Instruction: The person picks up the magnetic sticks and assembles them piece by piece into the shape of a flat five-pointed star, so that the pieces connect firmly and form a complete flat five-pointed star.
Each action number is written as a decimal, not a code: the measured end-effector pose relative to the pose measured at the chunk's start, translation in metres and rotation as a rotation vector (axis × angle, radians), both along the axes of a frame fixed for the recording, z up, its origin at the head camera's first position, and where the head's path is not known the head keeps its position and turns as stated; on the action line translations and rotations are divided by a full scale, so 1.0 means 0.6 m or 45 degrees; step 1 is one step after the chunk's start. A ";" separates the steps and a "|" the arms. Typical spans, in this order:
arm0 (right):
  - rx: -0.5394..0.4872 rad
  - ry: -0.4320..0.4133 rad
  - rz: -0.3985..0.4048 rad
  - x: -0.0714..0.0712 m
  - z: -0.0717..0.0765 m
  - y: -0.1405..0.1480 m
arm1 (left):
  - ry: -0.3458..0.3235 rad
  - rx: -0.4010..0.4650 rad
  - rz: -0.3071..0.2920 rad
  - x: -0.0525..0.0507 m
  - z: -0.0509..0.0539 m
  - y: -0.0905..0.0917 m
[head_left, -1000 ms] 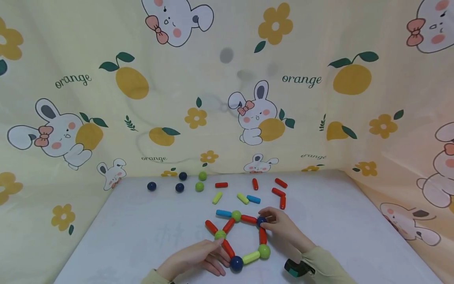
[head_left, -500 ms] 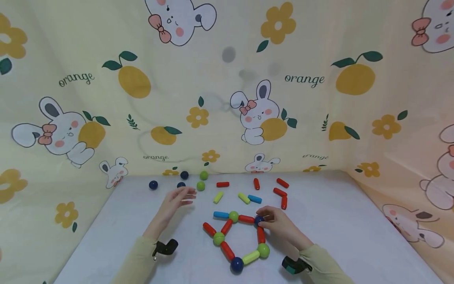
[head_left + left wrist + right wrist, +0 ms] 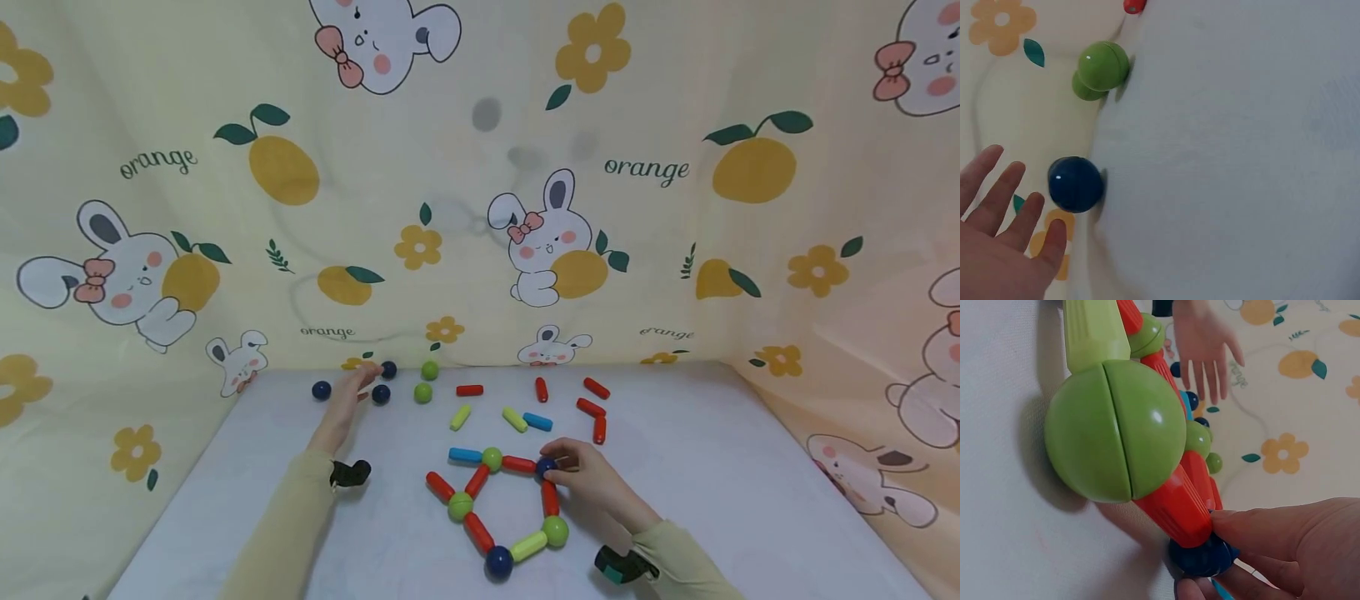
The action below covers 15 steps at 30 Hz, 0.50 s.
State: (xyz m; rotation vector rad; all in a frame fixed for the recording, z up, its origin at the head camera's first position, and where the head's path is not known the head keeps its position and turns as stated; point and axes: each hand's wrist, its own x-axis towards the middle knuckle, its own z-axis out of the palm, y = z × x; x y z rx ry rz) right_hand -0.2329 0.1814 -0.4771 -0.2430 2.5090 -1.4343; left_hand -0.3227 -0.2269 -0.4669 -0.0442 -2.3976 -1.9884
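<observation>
At the far left a lone navy ball (image 3: 321, 390) sits on the white table (image 3: 195, 517), apart from the rest. Beside it the left hand (image 3: 351, 396) reaches over the back edge, fingers extended and spread, holding nothing; that spread leaves room to take in a ball. Two loose navy balls (image 3: 381, 395) lie near its fingertips, though whether any finger touches one I can't quite tell. Next come two green balls (image 3: 423, 392), one behind the other, probably set back there as spares.

In the middle lies the five-sided ring, flat on the table, its balls serving as corners and its rods as sides. A red rod (image 3: 439, 486) and a blue rod (image 3: 465, 456) jut outward from its green corners, their outer ends free. At its right the right hand (image 3: 592, 479) pinches the navy corner ball (image 3: 1200, 557) between thumb and fingers, probably to steady the joint. Behind, loose rods (image 3: 591, 407) lie scattered, apart from the ring.
</observation>
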 end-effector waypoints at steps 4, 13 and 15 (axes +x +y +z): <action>-0.010 -0.002 -0.002 0.002 0.000 -0.001 | -0.040 0.041 0.004 -0.003 -0.011 0.002; -0.004 0.001 -0.015 0.004 0.002 -0.003 | -0.047 0.003 -0.045 0.000 -0.023 0.016; -0.001 0.000 -0.019 0.004 0.003 -0.004 | -0.016 -0.104 -0.054 0.000 -0.027 0.020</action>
